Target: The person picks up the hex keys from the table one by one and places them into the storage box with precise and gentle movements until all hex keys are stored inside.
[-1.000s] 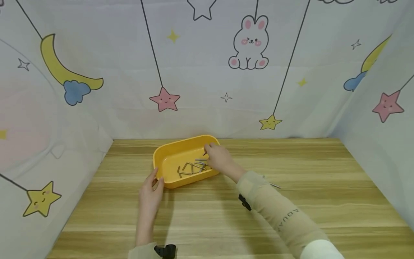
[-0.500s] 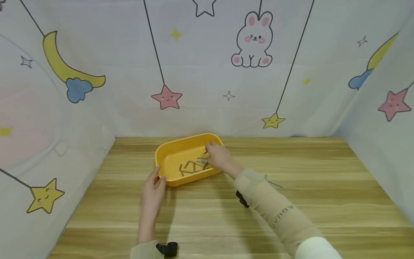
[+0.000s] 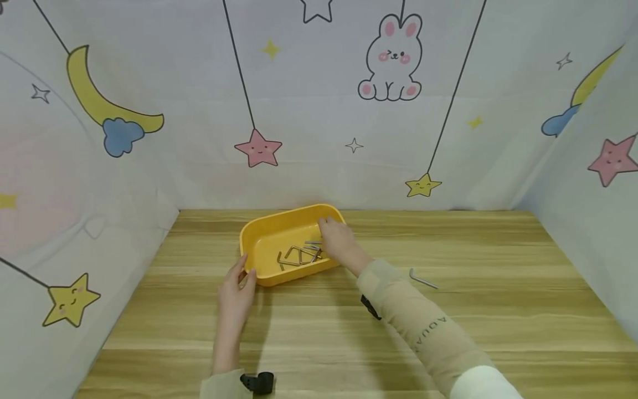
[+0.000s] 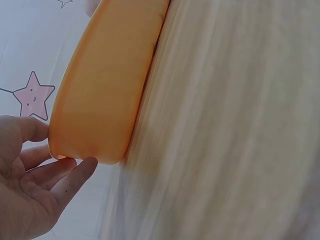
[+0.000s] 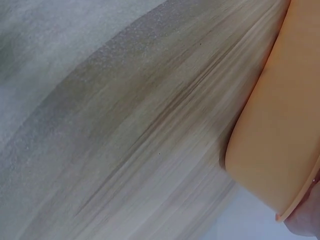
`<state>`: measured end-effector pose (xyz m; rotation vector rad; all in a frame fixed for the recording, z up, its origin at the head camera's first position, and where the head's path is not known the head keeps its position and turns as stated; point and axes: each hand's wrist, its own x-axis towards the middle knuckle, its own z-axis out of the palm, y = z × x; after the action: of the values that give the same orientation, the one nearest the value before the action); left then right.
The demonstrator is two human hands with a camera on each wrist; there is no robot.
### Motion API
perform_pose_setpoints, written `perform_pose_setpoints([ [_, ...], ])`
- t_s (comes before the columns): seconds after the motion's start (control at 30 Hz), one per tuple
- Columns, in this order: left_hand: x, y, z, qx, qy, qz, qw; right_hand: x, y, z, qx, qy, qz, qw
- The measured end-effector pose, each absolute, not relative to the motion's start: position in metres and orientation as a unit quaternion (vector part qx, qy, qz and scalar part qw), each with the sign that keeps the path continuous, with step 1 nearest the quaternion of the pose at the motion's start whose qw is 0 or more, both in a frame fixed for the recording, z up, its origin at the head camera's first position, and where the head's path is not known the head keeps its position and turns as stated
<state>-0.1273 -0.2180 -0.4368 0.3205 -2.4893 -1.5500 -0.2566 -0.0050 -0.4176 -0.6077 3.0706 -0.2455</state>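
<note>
A yellow plastic tray stands on the table, holding several L-shaped hex keys loosely heaped toward its right half. My left hand grips the tray's near left corner, and the left wrist view shows the thumb and fingers around the rim of the tray. Over the tray's right end, my right hand reaches inside with fingers pointing down. Whether it holds a hex key is hidden. Only a bit of the right hand appears behind the tray wall in the right wrist view.
One more hex key lies on the wooden table, right of the tray beside the right forearm. A white cloth printed with stars, moons and a rabbit hangs behind the table and along both sides.
My right hand stays in the tray, its fingers shifting slightly. The forearm has moved a little left, so the loose hex key on the table now shows fully. My left hand keeps its hold.
</note>
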Motion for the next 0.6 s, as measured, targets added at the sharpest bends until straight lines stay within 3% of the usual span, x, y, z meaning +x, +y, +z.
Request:
perform_pose_setpoints([
  [0.27,-0.127,-0.217,-0.436,0.110,-0.838,-0.526,0.092,-0.254,-0.003,-0.418,-0.198,0.976,-0.089,-0.010],
  [0.6,-0.125,-0.217,-0.434,0.111,-0.841,-0.524,0.082,-0.247,0.007,-0.421,-0.244,0.953,-0.156,-0.087],
])
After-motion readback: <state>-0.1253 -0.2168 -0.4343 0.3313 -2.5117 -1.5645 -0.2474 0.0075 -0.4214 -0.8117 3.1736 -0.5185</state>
